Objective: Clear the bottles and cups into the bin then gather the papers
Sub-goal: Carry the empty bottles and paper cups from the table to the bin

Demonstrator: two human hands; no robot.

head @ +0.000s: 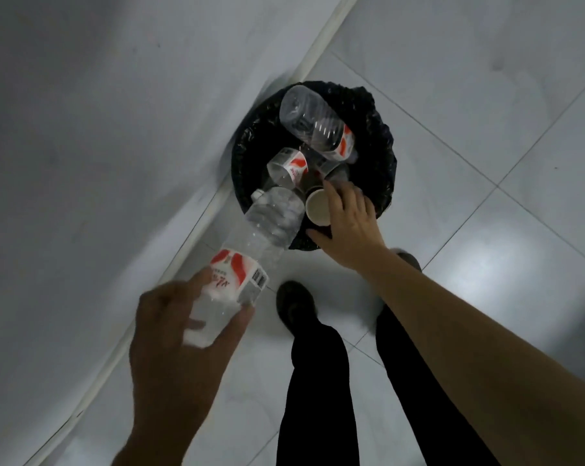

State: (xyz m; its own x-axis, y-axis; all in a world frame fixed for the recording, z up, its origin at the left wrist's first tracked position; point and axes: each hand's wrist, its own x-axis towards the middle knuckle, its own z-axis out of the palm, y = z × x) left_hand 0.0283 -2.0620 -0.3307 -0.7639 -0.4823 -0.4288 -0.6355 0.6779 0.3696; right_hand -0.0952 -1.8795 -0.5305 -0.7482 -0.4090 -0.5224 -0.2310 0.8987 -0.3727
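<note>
Beside the grey wall (82, 129) on the left, the left grip (176, 334) was wrapped round the base of a water bottle (254, 243), thumb on one side and fingers on the other. The bottle slanted away, its white cap just over the near rim of the bin (381, 156). The black-lined bin stood on the tiled floor (486, 95) at the wall's foot and held a large clear bottle (318, 129) and a smaller bottle (289, 168) among other clutter. Further right, a paper cup (318, 206) lay at the bin's near edge, mouth toward the camera, against the fingers of the right grip (348, 230), which was spread over the rim. Whether that grip pinched the cup or merely touched it could not be told. The clearing step looked well along, and no papers were in view. The next move probably called for loosing the water bottle neck-first so it dropped inside rather than catching the rim.
</note>
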